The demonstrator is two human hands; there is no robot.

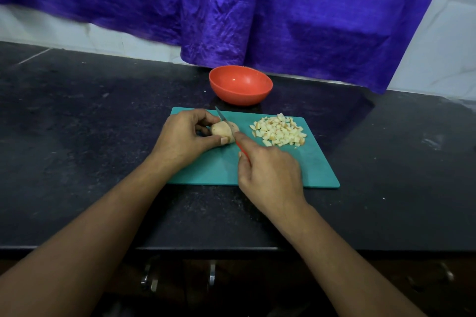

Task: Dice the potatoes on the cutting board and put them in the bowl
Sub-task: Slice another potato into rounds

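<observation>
- Right across the back, a crumpled purple cloth (257, 8) hangs over the white tiled wall, and its hem reaches the counter behind the bowl.
- A black stone counter (77, 123) carries everything else.
- A teal cutting board (316, 170) lies flat on it, near the front edge.
- An orange-red bowl (240, 98) stands just beyond the board's far edge, with nothing in it.
- The left hand (184, 136) has its fingers and thumb curled round a whole potato (220, 128), pinning it to the board's left part.
- The right hand (270, 170) is closed round the red handle of a knife (223, 119).
- A pile of diced potato (279, 131) sits on the board's far right part, apart from both hands.
- The knife's thin blade rests across the top of the potato, its tip pointing away toward the bowl.
</observation>
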